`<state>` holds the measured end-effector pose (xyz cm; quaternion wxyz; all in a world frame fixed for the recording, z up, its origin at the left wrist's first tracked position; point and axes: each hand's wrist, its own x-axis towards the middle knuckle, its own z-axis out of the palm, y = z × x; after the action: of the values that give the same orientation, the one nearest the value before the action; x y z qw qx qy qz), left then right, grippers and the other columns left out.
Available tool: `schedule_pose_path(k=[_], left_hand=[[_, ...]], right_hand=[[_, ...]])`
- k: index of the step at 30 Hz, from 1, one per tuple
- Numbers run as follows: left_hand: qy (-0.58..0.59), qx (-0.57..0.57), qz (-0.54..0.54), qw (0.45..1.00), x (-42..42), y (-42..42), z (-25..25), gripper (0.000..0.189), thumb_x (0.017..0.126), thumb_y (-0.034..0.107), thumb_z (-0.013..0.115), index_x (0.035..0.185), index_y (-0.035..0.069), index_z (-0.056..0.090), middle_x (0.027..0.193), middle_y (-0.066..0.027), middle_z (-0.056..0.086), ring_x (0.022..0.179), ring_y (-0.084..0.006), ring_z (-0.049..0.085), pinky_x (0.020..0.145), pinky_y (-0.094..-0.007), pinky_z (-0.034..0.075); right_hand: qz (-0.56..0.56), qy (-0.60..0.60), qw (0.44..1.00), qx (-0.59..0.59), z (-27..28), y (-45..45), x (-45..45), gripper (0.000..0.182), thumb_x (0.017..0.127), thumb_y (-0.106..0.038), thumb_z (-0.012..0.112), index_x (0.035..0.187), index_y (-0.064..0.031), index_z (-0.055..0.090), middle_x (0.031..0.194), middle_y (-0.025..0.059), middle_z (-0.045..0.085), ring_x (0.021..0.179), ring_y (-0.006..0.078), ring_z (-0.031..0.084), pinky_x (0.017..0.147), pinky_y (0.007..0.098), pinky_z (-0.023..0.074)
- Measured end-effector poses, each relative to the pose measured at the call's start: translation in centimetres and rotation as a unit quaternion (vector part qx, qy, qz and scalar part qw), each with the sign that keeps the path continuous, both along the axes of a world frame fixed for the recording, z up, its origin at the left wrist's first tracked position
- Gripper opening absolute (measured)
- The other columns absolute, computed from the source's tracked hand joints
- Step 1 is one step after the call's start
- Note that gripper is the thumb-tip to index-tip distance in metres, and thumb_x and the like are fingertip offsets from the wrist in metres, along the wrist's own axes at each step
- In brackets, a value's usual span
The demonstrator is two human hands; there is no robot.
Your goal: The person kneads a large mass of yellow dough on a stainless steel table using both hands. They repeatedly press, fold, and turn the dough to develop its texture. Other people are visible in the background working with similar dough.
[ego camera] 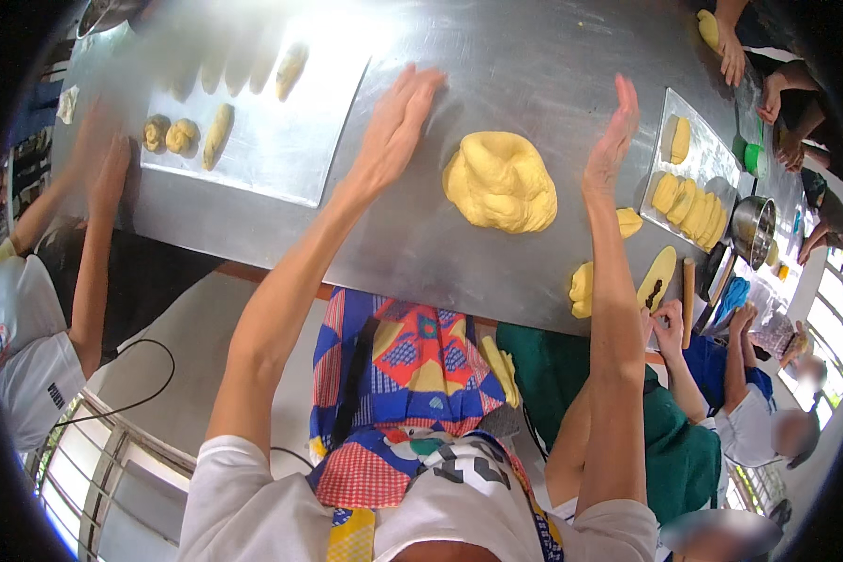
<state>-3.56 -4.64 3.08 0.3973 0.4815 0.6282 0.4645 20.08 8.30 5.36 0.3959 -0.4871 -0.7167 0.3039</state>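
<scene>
A large lump of yellow dough (500, 183) rests on the stainless steel table (407, 246), its top folded and dented. My left hand (402, 130) is over the table to the left of the dough, palm turned down and inward, holding nothing. On the dough's other side my right hand (612, 137) is raised, its palm facing the lump and its fingers extended. Neither hand touches the dough. Smaller dough pieces (582, 289) lie by my right forearm, partly hidden behind it.
Left, a metal baking sheet (253, 172) bears shaped dough pieces, near a co-worker's blurred hands (109, 165). Right stand another tray (664, 105) with dough rolls, a metal bowl (753, 223) and a wooden rolling pin (688, 302). A co-worker's hands (667, 323) work at a filled dough oval (659, 275).
</scene>
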Motion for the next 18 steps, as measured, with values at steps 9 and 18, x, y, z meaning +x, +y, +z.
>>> schedule_pose_path(k=[9, 18], left_hand=[[0.161, 0.052, -0.114, 0.979, 7.3, 5.7, -2.7, 0.063, 0.101, 0.047, 0.013, 0.150, 0.007, 0.021, 0.157, -0.0162, 0.013, 0.146, -0.0342, 0.002, 0.118, -0.0473, 0.000], [0.110, -0.025, -0.031, 0.993, 12.7, -3.0, 2.5, 0.066, 0.095, 0.032, 0.042, 0.148, -0.001, 0.022, 0.155, -0.0218, 0.017, 0.143, -0.0439, 0.010, 0.115, -0.0541, 0.007]], right_hand=[[0.044, -0.010, 0.998, -0.046, -3.8, -6.8, -1.4, 0.052, 0.103, -0.035, 0.026, 0.144, -0.0049, 0.035, 0.151, 0.0188, 0.026, 0.140, 0.0351, 0.022, 0.114, 0.0441, 0.0185], [-0.106, 0.006, 0.992, -0.074, -2.3, -16.2, -3.4, 0.054, 0.103, -0.038, 0.023, 0.141, -0.0034, 0.037, 0.146, 0.0161, 0.037, 0.137, 0.0325, 0.032, 0.113, 0.0444, 0.0217]])
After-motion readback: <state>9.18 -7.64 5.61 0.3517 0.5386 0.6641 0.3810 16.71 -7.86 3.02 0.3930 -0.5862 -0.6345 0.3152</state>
